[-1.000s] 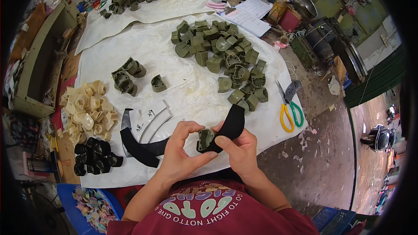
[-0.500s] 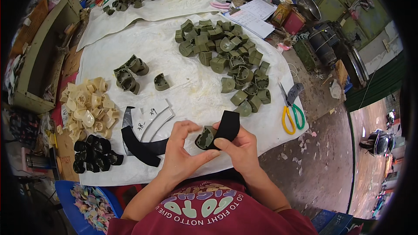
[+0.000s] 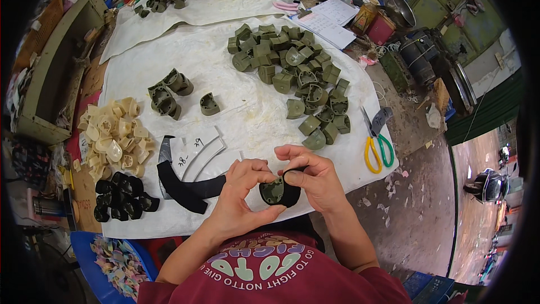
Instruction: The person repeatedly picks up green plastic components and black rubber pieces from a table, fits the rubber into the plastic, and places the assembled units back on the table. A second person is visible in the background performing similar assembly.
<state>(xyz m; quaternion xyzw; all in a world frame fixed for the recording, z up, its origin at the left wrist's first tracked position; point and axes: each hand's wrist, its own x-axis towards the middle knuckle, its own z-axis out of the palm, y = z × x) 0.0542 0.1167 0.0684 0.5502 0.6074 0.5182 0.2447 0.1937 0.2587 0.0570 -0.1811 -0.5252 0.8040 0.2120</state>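
Close to the table's front edge, an olive-green plastic shoe heel [image 3: 272,191] is held with its hollow side up. A black fabric strip [image 3: 290,196] curves around its right and lower side. My left hand [image 3: 239,194] grips the heel from the left, forefinger on top and thumb below. From the right, my right hand [image 3: 315,183] pinches the strip against the heel's upper edge, thumb in front. More curved black strips [image 3: 183,194] lie left of my left hand, partly over clear templates [image 3: 197,149]. Beyond them are a single green heel [image 3: 209,104] and a small cluster of heels [image 3: 169,93].
A large heap of green heels [image 3: 292,59] covers the back right of the white sheet [image 3: 225,73]. Cream heels [image 3: 115,138] and black-covered heels [image 3: 121,194] are piled at left. Scissors [image 3: 374,146] lie at the right edge. A blue tub of scraps [image 3: 84,253] stands lower left.
My right hand has bent the black strip down around the heel's side; it stood upright before. My left hand has moved right and closed on the heel.
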